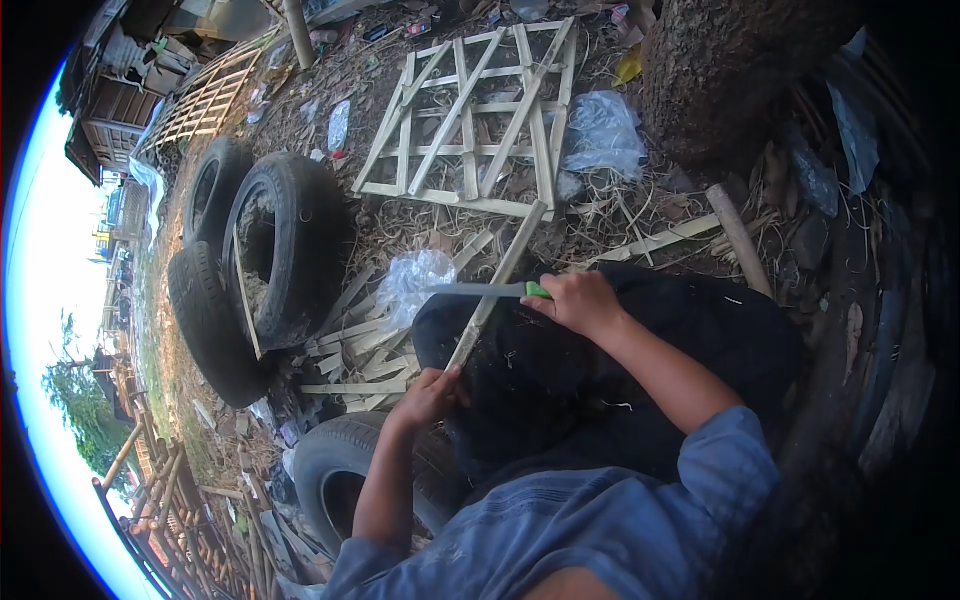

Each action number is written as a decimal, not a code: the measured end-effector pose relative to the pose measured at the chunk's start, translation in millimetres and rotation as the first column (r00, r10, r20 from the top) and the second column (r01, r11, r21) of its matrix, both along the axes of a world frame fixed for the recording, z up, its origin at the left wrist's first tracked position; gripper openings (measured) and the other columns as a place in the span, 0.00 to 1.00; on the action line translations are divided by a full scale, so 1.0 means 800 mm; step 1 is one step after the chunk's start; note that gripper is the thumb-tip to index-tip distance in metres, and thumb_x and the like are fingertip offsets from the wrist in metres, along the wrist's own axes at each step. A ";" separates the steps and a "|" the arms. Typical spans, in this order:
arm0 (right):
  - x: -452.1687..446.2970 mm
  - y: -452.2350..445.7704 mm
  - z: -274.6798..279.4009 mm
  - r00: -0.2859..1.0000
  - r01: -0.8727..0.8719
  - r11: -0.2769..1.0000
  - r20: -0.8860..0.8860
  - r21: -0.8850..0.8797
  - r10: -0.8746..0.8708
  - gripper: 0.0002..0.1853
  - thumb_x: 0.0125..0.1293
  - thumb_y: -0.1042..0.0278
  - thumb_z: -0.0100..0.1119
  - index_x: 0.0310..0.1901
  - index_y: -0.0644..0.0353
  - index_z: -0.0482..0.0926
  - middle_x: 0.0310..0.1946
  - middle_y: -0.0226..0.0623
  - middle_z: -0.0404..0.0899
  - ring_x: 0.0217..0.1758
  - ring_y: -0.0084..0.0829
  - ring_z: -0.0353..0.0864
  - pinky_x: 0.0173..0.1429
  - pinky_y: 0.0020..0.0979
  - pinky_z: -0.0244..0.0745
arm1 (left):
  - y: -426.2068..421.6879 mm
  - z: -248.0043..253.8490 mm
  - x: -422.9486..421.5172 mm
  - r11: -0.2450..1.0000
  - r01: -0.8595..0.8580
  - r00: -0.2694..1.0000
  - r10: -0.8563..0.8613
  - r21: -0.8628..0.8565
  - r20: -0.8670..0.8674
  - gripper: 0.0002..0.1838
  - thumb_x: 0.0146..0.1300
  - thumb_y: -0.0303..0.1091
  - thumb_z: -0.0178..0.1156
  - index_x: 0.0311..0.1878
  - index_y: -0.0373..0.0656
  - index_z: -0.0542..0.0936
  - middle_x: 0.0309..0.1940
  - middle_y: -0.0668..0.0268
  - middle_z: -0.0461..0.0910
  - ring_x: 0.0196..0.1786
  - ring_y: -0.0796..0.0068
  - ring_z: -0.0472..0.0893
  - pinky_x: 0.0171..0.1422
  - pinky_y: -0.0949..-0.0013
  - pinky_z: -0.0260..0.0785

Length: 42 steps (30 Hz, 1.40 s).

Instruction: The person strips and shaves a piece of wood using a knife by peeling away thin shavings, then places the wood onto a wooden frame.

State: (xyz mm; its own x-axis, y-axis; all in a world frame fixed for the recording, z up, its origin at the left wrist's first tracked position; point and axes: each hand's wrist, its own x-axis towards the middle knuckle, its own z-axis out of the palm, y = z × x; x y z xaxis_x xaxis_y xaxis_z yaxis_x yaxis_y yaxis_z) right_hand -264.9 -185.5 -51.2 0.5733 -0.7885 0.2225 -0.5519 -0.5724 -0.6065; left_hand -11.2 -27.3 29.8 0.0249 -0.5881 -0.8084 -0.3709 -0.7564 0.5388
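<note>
My left hand (428, 398) is closed around the lower end of a bamboo strip (517, 243), which slants up and away over my dark-clothed leg (560, 350). My right hand (585, 303) grips the green handle (538, 291) of a knife. Its long blade (465, 290) points left and crosses the strip about midway; whether the edge bites into the bamboo I cannot tell. Beyond the strip, a lattice of crossed bamboo slats (468, 125) lies on the ground.
Several old tires (290, 240) lie to the left, with another tire (335, 460) by my left arm. Split bamboo pieces (365, 365) and clear plastic (415, 280) litter the ground. A short wooden stake (738, 240) and a tree trunk (715, 80) stand at the right.
</note>
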 end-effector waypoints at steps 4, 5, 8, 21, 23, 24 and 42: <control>-0.038 -0.060 0.001 0.938 0.345 0.923 -0.099 0.173 -0.332 0.30 0.67 0.37 0.49 0.27 0.59 0.80 0.18 0.46 0.79 0.25 0.50 0.82 0.30 0.47 0.76 | 0.001 -0.008 0.001 0.996 0.002 1.000 -0.002 -0.094 -0.006 0.35 0.72 0.60 0.42 0.26 0.37 0.82 0.12 0.72 0.66 0.17 0.79 0.62 0.24 0.72 0.54; -0.042 -0.060 0.007 0.936 0.352 0.912 -0.072 0.211 -0.345 0.29 0.68 0.38 0.48 0.27 0.59 0.80 0.19 0.47 0.79 0.26 0.51 0.82 0.31 0.48 0.76 | 0.002 -0.009 0.003 0.996 0.004 1.000 -0.005 -0.093 -0.004 0.35 0.72 0.60 0.42 0.26 0.38 0.82 0.12 0.72 0.66 0.17 0.79 0.62 0.24 0.72 0.54; -0.037 -0.048 0.007 0.919 0.394 0.905 -0.034 0.160 -0.394 0.29 0.68 0.39 0.48 0.27 0.59 0.80 0.19 0.48 0.79 0.27 0.51 0.82 0.32 0.49 0.76 | 0.000 -0.005 0.003 0.998 0.012 1.000 -0.012 -0.064 0.001 0.35 0.72 0.60 0.42 0.26 0.38 0.82 0.11 0.72 0.65 0.16 0.79 0.62 0.23 0.72 0.53; -0.050 -0.078 -0.027 0.751 0.298 0.775 0.364 0.558 -0.551 0.20 0.72 0.53 0.49 0.37 0.65 0.73 0.24 0.49 0.76 0.31 0.51 0.78 0.36 0.44 0.71 | 0.002 -0.003 0.002 0.998 -0.031 0.998 0.028 -0.046 -0.050 0.38 0.72 0.62 0.41 0.26 0.36 0.82 0.09 0.74 0.62 0.13 0.81 0.60 0.19 0.74 0.50; -0.050 -0.068 0.003 0.715 0.109 0.688 0.424 0.717 -0.556 0.19 0.74 0.52 0.45 0.35 0.62 0.72 0.18 0.36 0.70 0.18 0.32 0.71 0.22 0.32 0.65 | 0.002 -0.001 0.000 0.997 -0.006 1.000 0.004 -0.076 -0.028 0.38 0.71 0.62 0.41 0.26 0.36 0.82 0.09 0.74 0.62 0.13 0.81 0.60 0.19 0.74 0.50; -0.053 -0.064 0.021 0.664 -0.084 0.547 0.456 0.833 -0.593 0.19 0.75 0.51 0.43 0.35 0.59 0.71 0.15 0.26 0.64 0.11 0.18 0.64 0.13 0.22 0.58 | 0.002 -0.002 0.002 0.997 0.001 1.000 -0.002 -0.074 -0.023 0.38 0.71 0.62 0.41 0.26 0.36 0.82 0.09 0.74 0.62 0.13 0.81 0.60 0.19 0.74 0.50; -0.041 -0.040 0.037 0.799 -0.188 0.671 0.509 0.718 -0.320 0.20 0.74 0.56 0.45 0.30 0.63 0.76 0.13 0.28 0.66 0.17 0.20 0.67 0.24 0.28 0.63 | 0.004 -0.004 -0.011 0.981 0.051 0.984 -0.017 -0.189 0.180 0.23 0.73 0.47 0.51 0.28 0.39 0.80 0.19 0.68 0.78 0.24 0.80 0.75 0.31 0.72 0.66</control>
